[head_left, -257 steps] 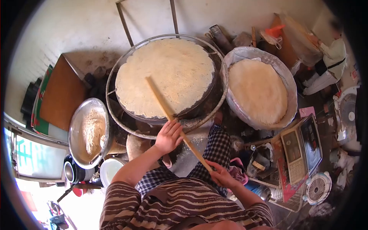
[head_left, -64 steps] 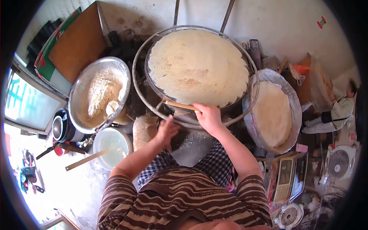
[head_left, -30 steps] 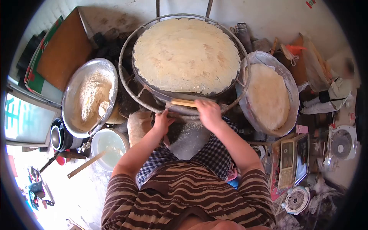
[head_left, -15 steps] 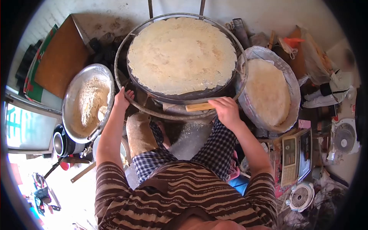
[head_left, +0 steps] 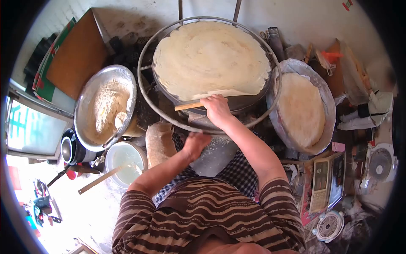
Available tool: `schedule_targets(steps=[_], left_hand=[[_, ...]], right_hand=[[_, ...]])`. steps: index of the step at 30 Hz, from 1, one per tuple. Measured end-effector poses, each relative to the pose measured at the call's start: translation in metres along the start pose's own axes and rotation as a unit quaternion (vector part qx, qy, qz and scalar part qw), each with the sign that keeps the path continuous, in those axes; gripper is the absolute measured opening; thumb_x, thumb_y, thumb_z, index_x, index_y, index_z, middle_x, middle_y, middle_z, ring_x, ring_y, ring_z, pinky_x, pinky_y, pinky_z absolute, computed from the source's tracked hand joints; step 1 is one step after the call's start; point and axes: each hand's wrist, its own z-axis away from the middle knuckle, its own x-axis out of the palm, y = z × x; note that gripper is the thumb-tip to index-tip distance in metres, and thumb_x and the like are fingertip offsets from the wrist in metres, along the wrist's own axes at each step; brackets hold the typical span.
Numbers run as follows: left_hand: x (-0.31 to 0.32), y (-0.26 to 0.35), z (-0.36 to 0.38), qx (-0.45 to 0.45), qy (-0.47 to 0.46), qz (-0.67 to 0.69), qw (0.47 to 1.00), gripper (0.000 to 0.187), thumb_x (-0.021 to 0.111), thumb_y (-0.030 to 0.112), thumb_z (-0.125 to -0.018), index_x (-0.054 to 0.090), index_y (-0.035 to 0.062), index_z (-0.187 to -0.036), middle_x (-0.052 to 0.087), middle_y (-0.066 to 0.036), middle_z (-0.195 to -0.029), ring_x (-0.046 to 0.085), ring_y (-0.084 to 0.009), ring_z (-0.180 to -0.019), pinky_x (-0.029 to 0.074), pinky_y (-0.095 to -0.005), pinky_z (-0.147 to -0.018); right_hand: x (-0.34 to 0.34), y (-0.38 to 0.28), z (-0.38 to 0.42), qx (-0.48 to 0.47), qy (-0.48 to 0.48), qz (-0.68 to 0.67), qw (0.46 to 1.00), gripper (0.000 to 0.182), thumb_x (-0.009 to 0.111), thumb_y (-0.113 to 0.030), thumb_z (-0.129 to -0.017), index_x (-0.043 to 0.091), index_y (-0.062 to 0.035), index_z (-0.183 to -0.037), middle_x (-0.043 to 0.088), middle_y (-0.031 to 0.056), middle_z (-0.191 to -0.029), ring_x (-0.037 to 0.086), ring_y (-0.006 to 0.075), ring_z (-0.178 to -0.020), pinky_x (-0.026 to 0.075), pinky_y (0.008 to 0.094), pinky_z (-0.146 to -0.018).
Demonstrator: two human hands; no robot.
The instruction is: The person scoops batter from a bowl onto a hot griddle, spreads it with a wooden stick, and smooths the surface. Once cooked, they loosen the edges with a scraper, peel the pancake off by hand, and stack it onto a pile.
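A large, thin pale flatbread covers the round dark griddle, which sits inside a metal ring frame. My right hand grips a flat wooden scraper at the griddle's near edge. Part of the flatbread's front edge there is raised off the dark surface. My left hand hangs above my lap, just below the ring, holding nothing I can see, its fingers loosely bent and apart from the flatbread.
Left of the ring, a metal basin holds floury dough. Below it stands a bucket of cloudy liquid with a wooden stick across it. On the right, a lined basket holds stacked flatbreads. A small fan stands lower right.
My left hand has left the ring frame and moved right, over my lap. My right hand has carried the scraper left and up to the flatbread's front edge, part of which is now lifted.
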Motion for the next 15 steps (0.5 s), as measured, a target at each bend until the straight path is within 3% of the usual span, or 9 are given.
schedule_targets(steps=[1, 2, 3, 6, 9, 11, 13, 14, 15], left_hand=[[0.033, 0.039, 0.033, -0.181, 0.033, 0.064, 0.981, 0.053, 0.053, 0.039, -0.092, 0.048, -0.0064, -0.118, 0.052, -0.024, -0.118, 0.046, -0.0336, -0.119, 0.043, -0.0428, -0.096], [0.036, 0.050, 0.041, -0.185, 0.049, 0.089, 0.978, 0.056, 0.057, 0.036, -0.090, 0.041, -0.0059, -0.124, 0.054, -0.026, -0.114, 0.048, -0.0383, -0.117, 0.042, -0.0453, -0.098], [0.024, 0.071, 0.039, -0.190, 0.036, 0.079, 0.978, 0.043, 0.054, 0.033, -0.092, 0.050, -0.0031, -0.115, 0.059, -0.021, -0.108, 0.055, -0.0322, -0.108, 0.043, -0.0402, -0.095], [-0.089, 0.084, -0.018, -0.013, 0.143, 0.150, 0.978, 0.034, 0.054, 0.041, -0.091, 0.055, 0.0076, -0.095, 0.058, -0.007, -0.086, 0.056, -0.0227, -0.084, 0.046, -0.0367, -0.077], [-0.105, 0.136, -0.029, 0.006, 0.332, 0.163, 0.929, 0.035, 0.054, 0.041, -0.091, 0.059, 0.0075, -0.099, 0.061, -0.010, -0.093, 0.057, -0.0235, -0.093, 0.047, -0.0369, -0.081], [-0.104, 0.118, -0.035, -0.026, 0.130, 0.176, 0.975, 0.033, 0.051, 0.034, -0.093, 0.052, 0.0037, -0.108, 0.060, -0.013, -0.098, 0.057, -0.0262, -0.093, 0.049, -0.0392, -0.082], [-0.073, 0.072, -0.031, -0.060, 0.078, 0.050, 0.994, 0.032, 0.048, 0.025, -0.095, 0.044, 0.0003, -0.115, 0.058, -0.017, -0.106, 0.058, -0.0300, -0.093, 0.050, -0.0426, -0.084], [-0.071, 0.018, -0.036, 0.061, 0.016, 0.009, 0.998, 0.032, 0.042, 0.028, -0.097, 0.049, -0.0001, -0.110, 0.057, -0.018, -0.111, 0.059, -0.0323, -0.094, 0.050, -0.0426, -0.083], [-0.046, 0.012, -0.025, 0.031, 0.003, 0.023, 0.999, 0.032, 0.041, 0.027, -0.097, 0.051, -0.0004, -0.108, 0.056, -0.019, -0.114, 0.059, -0.0336, -0.095, 0.050, -0.0417, -0.083]], right_hand=[[0.001, 0.000, -0.002, -0.005, -0.004, -0.001, 1.000, 0.018, 0.052, 0.000, -0.071, 0.061, -0.0062, -0.085, 0.061, 0.0092, -0.074, 0.057, 0.0289, -0.081, 0.042, 0.0419, -0.075], [0.001, 0.000, -0.002, -0.005, 0.000, -0.002, 1.000, 0.018, 0.052, 0.000, -0.071, 0.061, -0.0059, -0.086, 0.061, 0.0096, -0.074, 0.057, 0.0292, -0.081, 0.042, 0.0419, -0.075], [0.000, 0.002, 0.001, -0.004, 0.004, -0.004, 1.000, 0.018, 0.052, 0.000, -0.072, 0.061, -0.0056, -0.086, 0.061, 0.0100, -0.075, 0.057, 0.0296, -0.081, 0.042, 0.0419, -0.075], [-0.006, 0.006, 0.010, 0.009, -0.004, -0.006, 1.000, 0.018, 0.051, 0.000, -0.073, 0.061, -0.0049, -0.087, 0.062, 0.0113, -0.077, 0.057, 0.0304, -0.082, 0.042, 0.0418, -0.076], [-0.011, 0.009, 0.018, 0.018, -0.010, 0.007, 1.000, 0.018, 0.049, 0.000, -0.075, 0.061, -0.0045, -0.088, 0.062, 0.0117, -0.078, 0.057, 0.0309, -0.083, 0.041, 0.0417, -0.076], [-0.011, 0.007, 0.016, 0.016, -0.003, 0.015, 1.000, 0.017, 0.049, 0.000, -0.075, 0.060, -0.0044, -0.087, 0.062, 0.0117, -0.078, 0.057, 0.0310, -0.084, 0.041, 0.0416, -0.077], [-0.009, 0.005, 0.014, 0.018, 0.006, 0.016, 1.000, 0.016, 0.049, 0.000, -0.074, 0.059, -0.0043, -0.085, 0.062, 0.0117, -0.078, 0.057, 0.0309, -0.084, 0.041, 0.0417, -0.077], [-0.008, 0.003, 0.012, 0.014, 0.005, 0.012, 1.000, 0.015, 0.049, 0.000, -0.074, 0.059, -0.0043, -0.084, 0.062, 0.0117, -0.078, 0.057, 0.0309, -0.084, 0.041, 0.0418, -0.077], [-0.008, 0.002, 0.008, 0.010, 0.005, 0.009, 1.000, 0.015, 0.049, 0.000, -0.073, 0.059, -0.0043, -0.083, 0.062, 0.0116, -0.078, 0.057, 0.0310, -0.084, 0.041, 0.0419, -0.078]])
